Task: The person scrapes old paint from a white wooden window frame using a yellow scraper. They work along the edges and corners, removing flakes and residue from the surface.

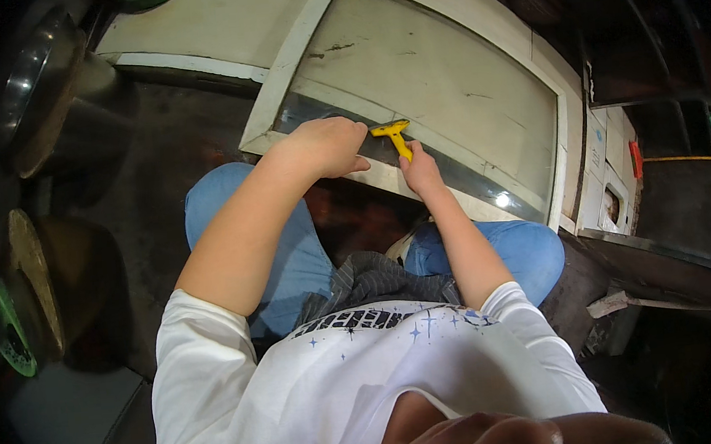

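Note:
My right hand (420, 169) is shut on the handle of a yellow scraper (397, 134), whose head points up and away from me. Just left of the scraper's head is my left hand (327, 148), bent at the wrist, with its fingertips close to the end of the blade. Whether they touch it or hold anything cannot be told, as the back of the hand hides most of the fingers. Both hands are over the lower part of a white-framed glass panel (431, 76). The glass bears dark marks and reflects a bright light.
At the left are a shiny metal bowl (33, 85), a round wooden board (33, 275) and a green-rimmed container (6, 328). A white tiled structure (606, 155) with an opening stands at the right, near a light block with a long handle (610, 305).

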